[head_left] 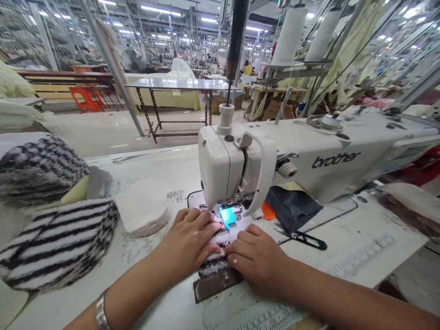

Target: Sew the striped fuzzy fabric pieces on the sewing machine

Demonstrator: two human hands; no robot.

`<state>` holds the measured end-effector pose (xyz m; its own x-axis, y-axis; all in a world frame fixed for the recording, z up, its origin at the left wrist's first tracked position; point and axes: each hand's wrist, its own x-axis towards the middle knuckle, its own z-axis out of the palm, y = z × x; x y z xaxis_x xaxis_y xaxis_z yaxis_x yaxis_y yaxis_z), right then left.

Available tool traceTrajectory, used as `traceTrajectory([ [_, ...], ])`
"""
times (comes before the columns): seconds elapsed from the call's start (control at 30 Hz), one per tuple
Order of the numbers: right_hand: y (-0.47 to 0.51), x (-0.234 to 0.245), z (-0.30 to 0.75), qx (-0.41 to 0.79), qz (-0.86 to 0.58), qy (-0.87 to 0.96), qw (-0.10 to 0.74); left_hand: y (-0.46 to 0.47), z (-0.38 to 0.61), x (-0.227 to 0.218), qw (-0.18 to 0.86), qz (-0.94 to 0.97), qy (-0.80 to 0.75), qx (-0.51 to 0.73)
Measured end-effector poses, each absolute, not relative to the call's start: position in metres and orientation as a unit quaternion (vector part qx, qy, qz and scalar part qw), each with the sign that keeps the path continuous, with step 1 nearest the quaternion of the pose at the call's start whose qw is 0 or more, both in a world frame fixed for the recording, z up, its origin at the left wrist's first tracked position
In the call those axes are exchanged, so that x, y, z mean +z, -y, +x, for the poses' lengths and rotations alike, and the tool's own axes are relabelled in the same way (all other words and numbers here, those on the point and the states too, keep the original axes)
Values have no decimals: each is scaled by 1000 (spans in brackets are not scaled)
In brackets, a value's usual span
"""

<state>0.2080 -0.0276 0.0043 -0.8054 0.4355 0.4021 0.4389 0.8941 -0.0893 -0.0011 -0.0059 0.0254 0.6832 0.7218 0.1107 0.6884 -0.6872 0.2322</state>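
Note:
A black-and-white striped piece of fluffy fabric [213, 266] lies under the needle area of a white sewing machine [220, 160], lit by a bluish lamp glow. My left hand [190, 236] presses and grips it from the left, fingers curled close to the presser foot. On the near right side, my right hand [256, 259] pinches the fabric's edge, its fingertips partly hiding the cloth. The needle itself is hidden. Just below the fabric, a brown strip [213, 286] sits on the table, partly covered by my right hand.
Striped fabric stacks [65, 243] and a white stack of cut pieces [142, 204] lie at left. Thread snips [305, 239], dark cloth [294, 211] and an orange piece [268, 211] are right of the needle area. Thread cones [290, 34] stand behind the machine.

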Motion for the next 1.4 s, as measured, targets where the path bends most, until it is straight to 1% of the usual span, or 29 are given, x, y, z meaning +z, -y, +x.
traceTrajectory([
  [0.23,24,4,205,-5,-244,946,214,4,-10,15,39,926,-354,125],
  [0.43,18,4,203,3,-250,940,231,-2,-10,17,10,936,-317,155],
  [0.53,12,7,202,52,-271,932,234,7,-3,20,55,933,-288,208],
  [0.63,7,12,202,116,-311,919,214,17,5,17,110,914,-319,227],
  [0.7,5,15,201,146,-332,909,204,21,7,13,100,905,-341,235],
  [0.8,3,16,202,164,-337,902,216,21,8,7,70,896,-336,282],
  [0.9,3,13,204,143,-313,906,244,20,7,5,93,885,-341,302],
  [1.03,4,7,205,60,-266,923,272,20,5,8,136,876,-360,292],
  [1.1,6,5,205,22,-256,928,269,19,4,11,151,878,-360,276],
  [1.17,9,5,204,-4,-248,938,243,15,3,14,159,884,-363,247],
  [1.27,13,5,204,-30,-235,950,201,6,2,18,135,904,-358,192],
  [1.4,15,6,206,-35,-235,952,191,-2,-2,19,50,930,-339,133],
])
